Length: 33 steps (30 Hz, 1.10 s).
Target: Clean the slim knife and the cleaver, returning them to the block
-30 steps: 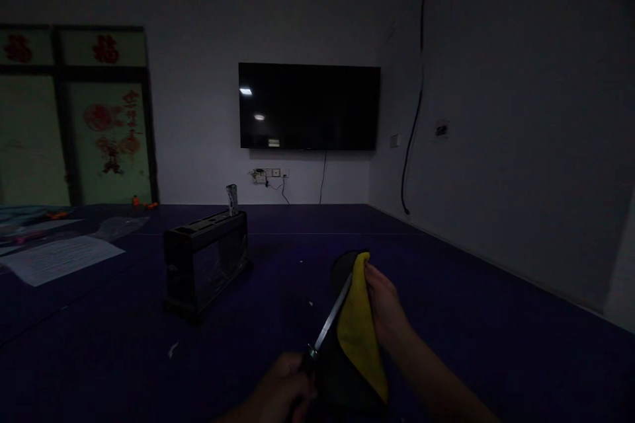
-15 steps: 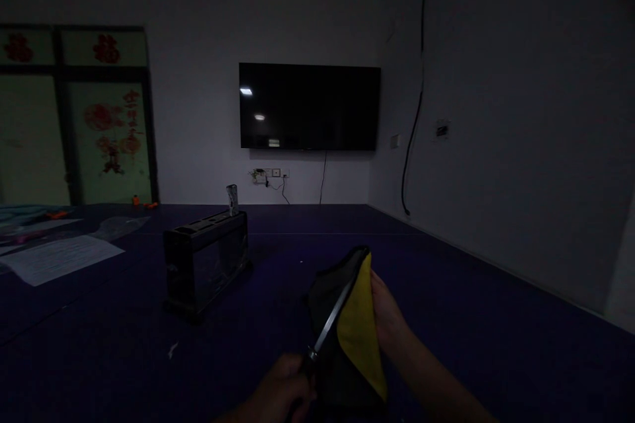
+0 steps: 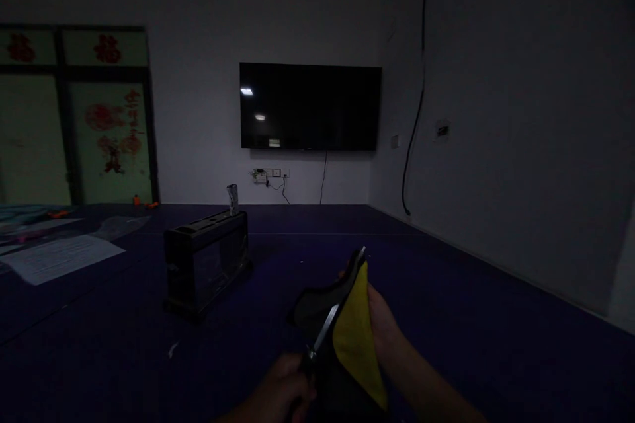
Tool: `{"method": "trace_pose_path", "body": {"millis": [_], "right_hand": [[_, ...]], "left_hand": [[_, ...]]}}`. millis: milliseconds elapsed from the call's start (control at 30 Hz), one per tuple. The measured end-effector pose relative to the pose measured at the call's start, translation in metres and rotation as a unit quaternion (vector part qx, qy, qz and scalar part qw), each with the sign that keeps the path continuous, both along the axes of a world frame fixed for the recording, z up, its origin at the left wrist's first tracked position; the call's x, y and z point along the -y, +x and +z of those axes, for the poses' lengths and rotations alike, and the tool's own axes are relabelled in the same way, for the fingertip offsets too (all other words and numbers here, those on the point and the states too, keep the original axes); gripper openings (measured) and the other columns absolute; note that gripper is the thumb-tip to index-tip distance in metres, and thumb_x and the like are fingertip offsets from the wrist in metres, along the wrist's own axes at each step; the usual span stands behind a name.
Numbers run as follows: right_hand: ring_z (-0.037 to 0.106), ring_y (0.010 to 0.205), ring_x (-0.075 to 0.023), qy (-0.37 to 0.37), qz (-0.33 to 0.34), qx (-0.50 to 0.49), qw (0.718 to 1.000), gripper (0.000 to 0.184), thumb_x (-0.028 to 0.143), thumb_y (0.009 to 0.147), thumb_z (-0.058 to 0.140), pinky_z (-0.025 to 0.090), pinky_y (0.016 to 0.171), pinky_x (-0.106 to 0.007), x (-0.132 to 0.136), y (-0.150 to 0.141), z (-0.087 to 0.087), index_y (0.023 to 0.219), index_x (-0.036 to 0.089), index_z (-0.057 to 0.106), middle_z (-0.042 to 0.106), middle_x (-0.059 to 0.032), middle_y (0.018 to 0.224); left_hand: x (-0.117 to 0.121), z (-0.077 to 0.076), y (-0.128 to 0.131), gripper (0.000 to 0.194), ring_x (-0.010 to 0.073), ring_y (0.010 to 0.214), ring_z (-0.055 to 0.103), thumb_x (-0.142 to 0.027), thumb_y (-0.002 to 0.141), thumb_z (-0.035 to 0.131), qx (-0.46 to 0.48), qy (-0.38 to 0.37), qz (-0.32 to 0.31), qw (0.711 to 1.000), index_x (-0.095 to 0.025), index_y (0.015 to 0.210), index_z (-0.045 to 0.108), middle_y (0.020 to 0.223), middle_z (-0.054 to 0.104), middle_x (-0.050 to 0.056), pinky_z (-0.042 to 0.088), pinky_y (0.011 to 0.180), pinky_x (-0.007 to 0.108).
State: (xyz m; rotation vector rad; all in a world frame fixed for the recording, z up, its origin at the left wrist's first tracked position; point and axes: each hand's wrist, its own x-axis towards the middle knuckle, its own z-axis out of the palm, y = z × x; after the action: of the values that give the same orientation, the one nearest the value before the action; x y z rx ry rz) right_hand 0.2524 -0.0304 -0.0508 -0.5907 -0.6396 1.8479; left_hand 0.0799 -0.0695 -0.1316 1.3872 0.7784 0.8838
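Low in the picture, my left hand is closed around the dark handle of what looks like a knife, its slim shiny blade slanting up and to the right. A cloth, dark grey on one side and yellow on the other, is folded about the blade's upper part. Just the bright tip pokes out above the cloth. My right hand grips the cloth and the wrapped blade from the right, most of its fingers hidden behind the fabric.
On the dark blue surface, a black box-shaped holder with slots stands to the left, a patterned handle rising from it. Paper sheets lie farther left. A white scrap is nearby. A television hangs on the back wall.
The cloth in my right hand now closes around the upper blade, and the tip shows above it. The cloth's left flap has spread leftward. My left hand has hardly moved.
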Motion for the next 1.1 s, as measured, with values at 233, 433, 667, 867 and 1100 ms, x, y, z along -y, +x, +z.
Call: {"method": "trace_pose_path", "body": {"millis": [233,433,667,867,1100], "right_hand": [[0.052,0.043,-0.0093,0.021,-0.102,-0.12,0.987,0.012,0.022,0.07,0.065,0.044,0.048,-0.02,-0.004,-0.018,-0.002,0.061,0.021,0.056,0.058,0.0065,0.05],[0.05,0.043,-0.01,0.063,-0.098,-0.09,0.989,0.015,0.023,0.071,0.064,0.043,0.047,-0.022,-0.013,-0.013,-0.009,0.062,0.021,0.053,0.054,0.0062,0.049],[0.052,0.044,-0.011,0.085,-0.096,-0.068,0.989,0.016,0.026,0.071,0.064,0.043,0.047,-0.022,-0.022,-0.005,-0.014,0.061,0.02,0.053,0.055,0.0049,0.05],[0.051,0.044,-0.0098,0.066,-0.105,-0.093,0.988,0.014,0.021,0.069,0.065,0.045,0.049,-0.021,-0.028,0.006,-0.01,0.061,0.02,0.053,0.055,0.0056,0.05],[0.044,0.041,-0.0081,0.071,-0.108,-0.107,0.986,0.018,0.023,0.07,0.067,0.041,0.045,-0.019,-0.034,0.017,-0.007,0.059,0.02,0.052,0.047,0.0072,0.046]], "left_hand": [[0.0,0.0,0.001,0.01,0.0063,0.03,0.028,-0.028,0.052,0.046,0.012,-0.016,0.016,1.0,-0.018,0.048,0.046,0.033,0.035,-0.006,0.015,0.037,0.021],[-0.001,-0.001,0.004,0.013,0.0065,0.028,0.027,-0.029,0.052,0.045,0.009,-0.015,0.016,1.0,-0.018,0.046,0.046,0.031,0.035,-0.006,0.013,0.035,0.02],[-0.003,-0.006,0.004,0.011,0.0059,0.026,0.025,-0.027,0.055,0.045,-0.009,-0.037,0.023,0.999,-0.018,0.05,0.047,0.03,0.033,-0.007,0.012,0.033,0.019],[-0.003,-0.003,0.004,0.01,0.0064,0.024,0.024,-0.027,0.053,0.044,-0.02,-0.042,0.018,0.999,-0.019,0.047,0.046,0.028,0.033,-0.007,0.013,0.028,0.019],[0.001,0.002,0.004,0.011,0.0055,0.022,0.024,-0.026,0.054,0.044,-0.026,-0.039,-0.004,0.999,-0.018,0.048,0.047,0.028,0.034,-0.007,0.012,0.028,0.017]]}}
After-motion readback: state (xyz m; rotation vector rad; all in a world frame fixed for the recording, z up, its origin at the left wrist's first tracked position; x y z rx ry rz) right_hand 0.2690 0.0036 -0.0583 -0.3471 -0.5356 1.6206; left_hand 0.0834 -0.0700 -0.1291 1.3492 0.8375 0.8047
